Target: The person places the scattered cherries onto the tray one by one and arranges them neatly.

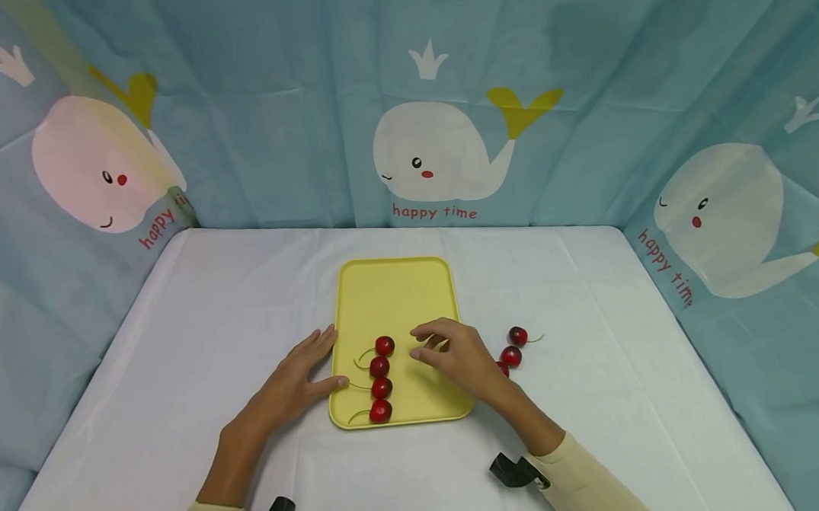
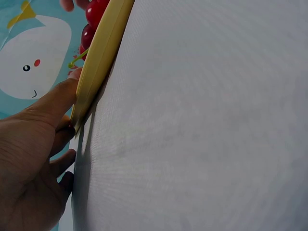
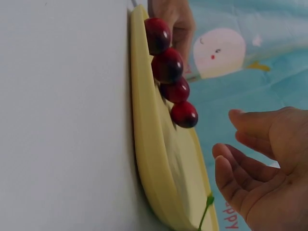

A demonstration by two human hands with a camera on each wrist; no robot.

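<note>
A yellow tray [image 1: 396, 286] lies on the white cloth. Several red cherries [image 1: 379, 367] form a column on its left half, their thin green stems pointing left. At the tray's left edge, my left hand [image 1: 288, 386] has its fingers extended, the thumb lying over the rim. My right hand [image 1: 458, 358] hovers above the tray, right of the cherry column, its fingers loosely bent and thumb apart. Nothing shows between those fingers in the right wrist view. Right of the tray sit more cherries [image 1: 511, 356], one partly hidden behind my right forearm.
The white cloth [image 1: 594, 400] covers the table around the tray. Blue curtains [image 1: 274, 139] with printed whales hang behind and on both sides. Black wrist mounts [image 1: 518, 472] sit at both sleeves.
</note>
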